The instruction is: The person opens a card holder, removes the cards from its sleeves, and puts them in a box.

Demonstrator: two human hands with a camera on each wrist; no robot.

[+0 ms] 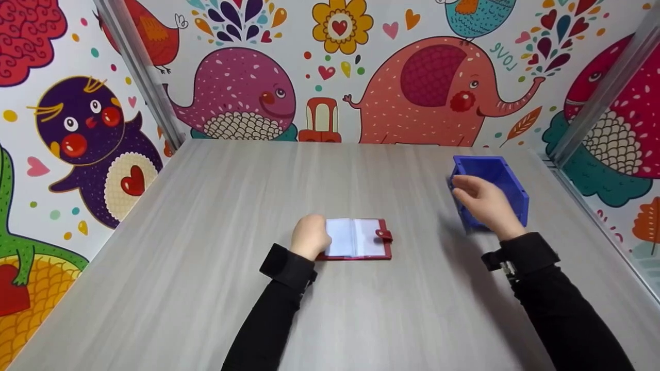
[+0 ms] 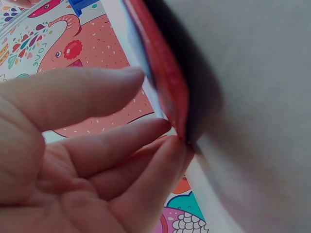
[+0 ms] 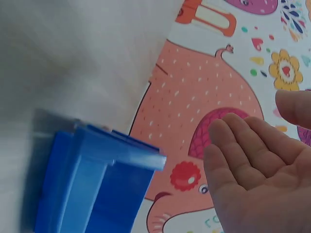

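Note:
A red card holder lies spread flat on the table with its pale clear sleeves facing up. Its snap strap sticks out at the right edge. My left hand grips the left edge of it; in the left wrist view the thumb is on the sleeve side and the fingertips meet the red cover's edge. Over the near left side of a blue plastic bin hovers my right hand, fingers straight and nothing in them. The right wrist view has the palm turned to the camera, apart from the bin.
The light wood-grain table ends at a back wall printed with cartoon animals. Metal posts stand at the back corners, and printed panels close in both sides. The bin is near the table's right edge.

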